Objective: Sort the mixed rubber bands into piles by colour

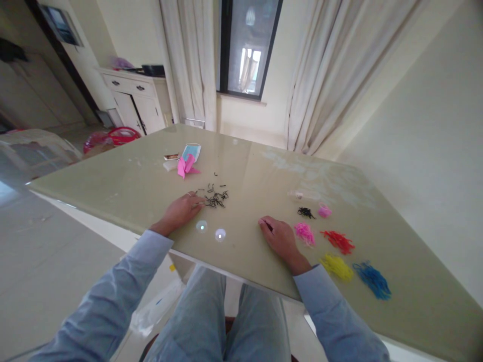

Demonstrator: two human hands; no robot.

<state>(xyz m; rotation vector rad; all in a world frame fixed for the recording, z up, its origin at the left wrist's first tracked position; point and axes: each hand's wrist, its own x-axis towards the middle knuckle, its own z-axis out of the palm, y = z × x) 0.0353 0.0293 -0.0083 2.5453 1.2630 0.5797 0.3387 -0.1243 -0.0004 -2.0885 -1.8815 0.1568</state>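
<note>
My left hand rests at the near edge of a loose pile of small dark pieces, its fingertips touching the pieces at the left; whether it grips one is too small to tell. On the tabletop, my right hand lies curled, with something dark between thumb and fingers that I cannot make out. Two small clear discs lie between the hands. Right of my right hand are a pink bundle, a black bundle, a red bundle, a yellow bundle and a blue bundle.
Toward the back left of the table lie a pink folded paper, a blue face mask and a small wrapper. A clear item and a light pink clump sit behind the bundles. A white chair stands left.
</note>
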